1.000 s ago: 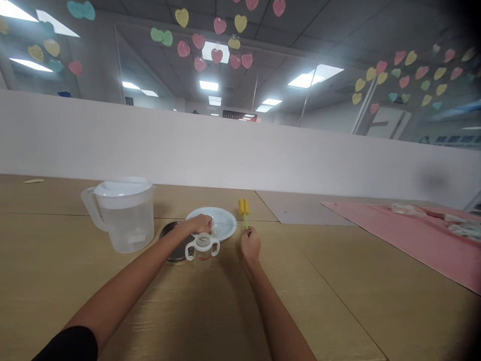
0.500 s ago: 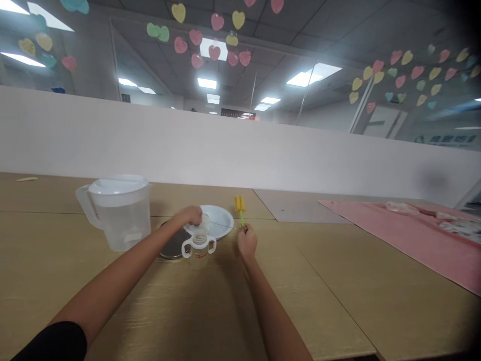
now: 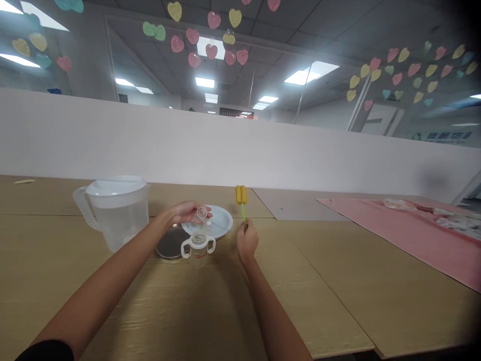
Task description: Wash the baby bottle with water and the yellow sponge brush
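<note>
My left hand (image 3: 187,212), palm turned up, holds a small clear bottle cap (image 3: 202,212) with its round opening facing me, over the white plate (image 3: 224,220). A thin straw-like piece lies on that plate beside a small white part (image 3: 208,224). Just in front stands a clear baby bottle (image 3: 198,254), upright and without a top, with two white side handles and red lettering. My right hand (image 3: 247,239) is closed around the green handle of a bottle brush (image 3: 241,195), its yellow sponge head pointing up and away.
A clear plastic pitcher (image 3: 122,215) with a white lid stands to the left. A round dark metal plate (image 3: 172,244) lies beside the bottle, partly under the white plate. At the right a pink cloth (image 3: 398,230) carries crumpled items. A low white wall (image 3: 225,150) runs behind the table.
My left hand has lifted from the plate and turned palm up, bringing the cap into view. My right hand keeps the brush in nearly the same spot.
</note>
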Motion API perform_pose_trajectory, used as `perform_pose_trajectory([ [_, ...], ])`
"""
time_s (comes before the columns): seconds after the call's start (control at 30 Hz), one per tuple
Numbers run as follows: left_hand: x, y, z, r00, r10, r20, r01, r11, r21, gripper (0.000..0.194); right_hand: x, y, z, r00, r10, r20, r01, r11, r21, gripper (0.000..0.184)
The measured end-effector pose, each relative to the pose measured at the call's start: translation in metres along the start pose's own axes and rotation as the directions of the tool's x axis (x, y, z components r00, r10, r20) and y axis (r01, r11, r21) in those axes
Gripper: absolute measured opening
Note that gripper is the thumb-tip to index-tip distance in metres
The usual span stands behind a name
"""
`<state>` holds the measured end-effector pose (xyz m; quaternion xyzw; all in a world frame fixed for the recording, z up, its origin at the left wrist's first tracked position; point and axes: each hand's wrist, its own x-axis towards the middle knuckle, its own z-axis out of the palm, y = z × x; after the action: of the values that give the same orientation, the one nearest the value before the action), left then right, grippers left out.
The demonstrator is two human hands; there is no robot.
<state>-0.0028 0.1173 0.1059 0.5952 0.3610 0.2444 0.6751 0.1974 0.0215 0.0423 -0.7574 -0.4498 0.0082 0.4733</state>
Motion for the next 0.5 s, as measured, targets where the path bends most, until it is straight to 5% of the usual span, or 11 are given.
perform_pose_trajectory([
  [0.13, -0.004, -0.003, 0.012, 0.955, 0.229, -0.19, -0.222, 0.973, 0.061, 0.02, -0.008, -0.002, 0.002, 0.98, -0.189, -0.058, 0.19, 0.982, 0.013, 0.041],
  [0.3, -0.002, -0.004, 0.024, 0.883, 0.366, -0.295, -0.328, 0.929, 0.171, 0.038, -0.02, -0.005, 0.007, 0.902, -0.431, 0.01, 0.432, 0.902, -0.006, 0.039],
  [0.5, -0.003, -0.004, 0.028, 0.841, 0.462, -0.28, -0.39, 0.878, 0.276, 0.04, -0.017, -0.007, 0.008, 0.935, -0.337, 0.114, 0.355, 0.902, -0.245, 0.035],
])
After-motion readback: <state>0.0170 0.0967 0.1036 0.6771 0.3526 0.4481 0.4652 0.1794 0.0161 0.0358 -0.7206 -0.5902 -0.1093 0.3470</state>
